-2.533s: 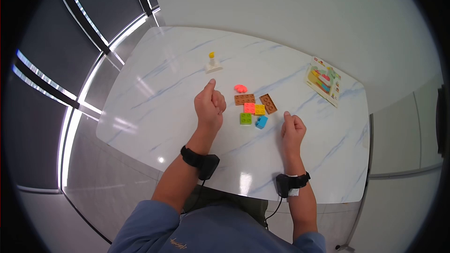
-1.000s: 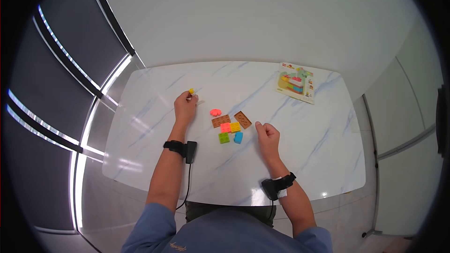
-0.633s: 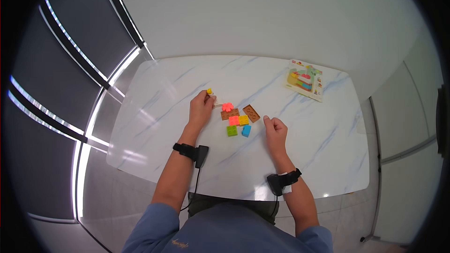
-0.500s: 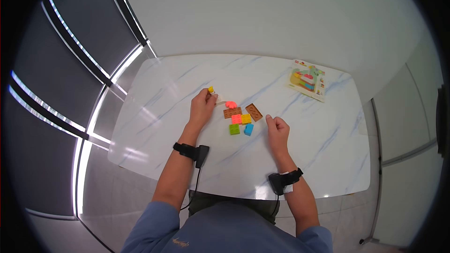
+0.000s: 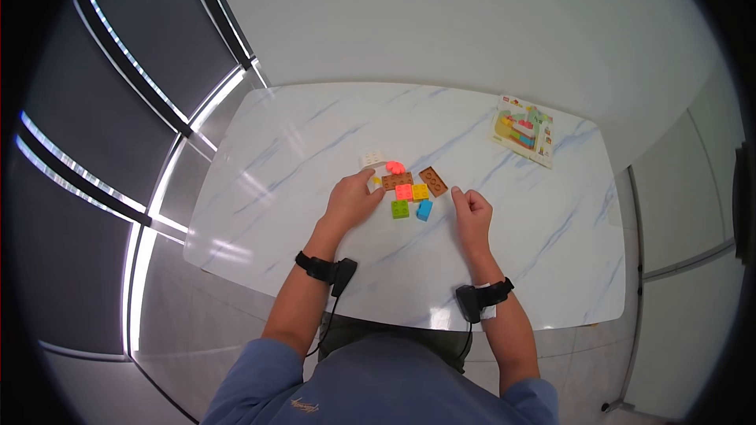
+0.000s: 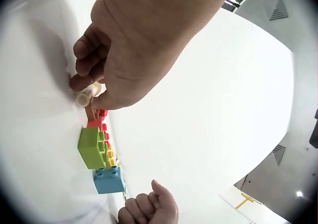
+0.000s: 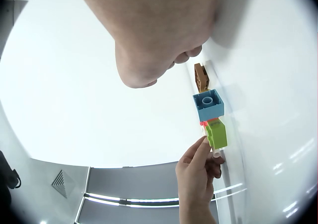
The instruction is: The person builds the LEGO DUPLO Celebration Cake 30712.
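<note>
In the head view my left hand (image 5: 352,202) is low over the table at the left of the bricks. Its thumb and finger pinch a small white toy candle (image 6: 83,99) with a yellow top, tipped on its side. Just beyond lies a white studded brick (image 5: 372,158), beside a pink-red wavy piece (image 5: 395,168). A brown brick plate (image 5: 398,181), a pink-red brick (image 5: 403,193), a yellow brick (image 5: 420,191) and a green brick (image 5: 400,209) are grouped nearby. My right hand (image 5: 473,219) rests on the table, fingers loosely curled, holding nothing.
Close to my right hand are a blue brick (image 5: 424,211) on its side and a second brown plate (image 5: 433,182) turned underside up. A picture booklet (image 5: 524,131) lies at the far right of the marbled table (image 5: 543,267). Cables hang from both wrist cameras.
My left hand has reached to the candle standing on the white brick, drawn them nearer and taken the candle off. It has come back toward me with the candle. The right hand stays put.
</note>
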Demonstrator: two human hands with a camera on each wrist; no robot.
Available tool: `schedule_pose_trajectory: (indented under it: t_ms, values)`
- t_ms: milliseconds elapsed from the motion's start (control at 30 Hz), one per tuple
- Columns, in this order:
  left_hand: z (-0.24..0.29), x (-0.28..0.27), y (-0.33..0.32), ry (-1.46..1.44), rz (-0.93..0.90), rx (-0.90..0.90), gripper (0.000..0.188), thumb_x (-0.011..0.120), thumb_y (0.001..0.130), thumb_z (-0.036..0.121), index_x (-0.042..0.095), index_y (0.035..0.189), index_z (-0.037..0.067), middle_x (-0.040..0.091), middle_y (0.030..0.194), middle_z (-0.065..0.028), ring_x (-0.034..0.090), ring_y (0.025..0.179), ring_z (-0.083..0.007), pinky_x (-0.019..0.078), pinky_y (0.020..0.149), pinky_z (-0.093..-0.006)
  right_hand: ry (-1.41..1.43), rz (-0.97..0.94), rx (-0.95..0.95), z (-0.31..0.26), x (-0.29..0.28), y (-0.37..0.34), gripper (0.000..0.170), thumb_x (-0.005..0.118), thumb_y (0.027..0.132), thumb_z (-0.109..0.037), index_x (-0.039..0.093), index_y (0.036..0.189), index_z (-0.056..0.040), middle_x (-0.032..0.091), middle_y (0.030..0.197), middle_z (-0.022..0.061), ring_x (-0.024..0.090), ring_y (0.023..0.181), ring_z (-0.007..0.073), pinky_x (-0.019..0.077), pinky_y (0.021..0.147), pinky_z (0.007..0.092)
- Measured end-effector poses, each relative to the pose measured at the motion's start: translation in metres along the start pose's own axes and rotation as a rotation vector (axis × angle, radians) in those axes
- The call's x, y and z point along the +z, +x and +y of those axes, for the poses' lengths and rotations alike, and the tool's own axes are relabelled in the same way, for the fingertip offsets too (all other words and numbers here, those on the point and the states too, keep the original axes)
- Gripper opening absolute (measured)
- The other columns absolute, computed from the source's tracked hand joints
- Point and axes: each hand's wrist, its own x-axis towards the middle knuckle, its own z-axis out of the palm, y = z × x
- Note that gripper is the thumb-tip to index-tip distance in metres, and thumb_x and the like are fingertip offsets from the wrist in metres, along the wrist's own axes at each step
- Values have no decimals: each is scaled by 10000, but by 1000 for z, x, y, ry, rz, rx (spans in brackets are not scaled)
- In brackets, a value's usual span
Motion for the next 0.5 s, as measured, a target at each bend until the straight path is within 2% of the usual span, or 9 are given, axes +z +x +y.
schedule_pose_trajectory:
  t_ms: [67,167,267,400,500]
  values:
    - [-2,3,1,-17,78,37,434,713,815,250,671,1180,17,650,662,-106,614,585,-223,487,593,-341,0,-1,7,-1,0,0,467,681,935,-175,386,586,-77,325,585,-84,271,571,28,217,492,246]
    - [8,1,-3,-143,159,5,315,710,853,253,721,1049,7,607,596,-63,547,525,-154,437,531,-304,-6,-5,14,0,0,-1,471,680,937,-176,382,586,-80,325,585,-84,269,572,28,217,494,245]
    - [21,6,-12,-401,159,-31,258,700,896,238,729,874,-17,526,544,11,438,517,-65,360,492,-262,-13,-10,30,-1,1,-1,474,680,938,-177,376,586,-84,325,585,-84,269,574,28,219,496,243]
    - [20,18,-18,-583,143,-8,278,687,920,186,669,756,-38,419,552,74,340,546,-29,291,483,-244,-23,-4,43,-2,1,-2,477,681,938,-180,375,584,-86,327,586,-83,270,574,29,220,498,242]
    - [18,20,-21,-626,161,-18,282,685,917,166,643,722,-32,397,544,71,322,541,-37,281,480,-245,-45,0,42,0,1,-3,476,682,938,-182,380,583,-86,331,585,-83,271,572,28,220,498,242]
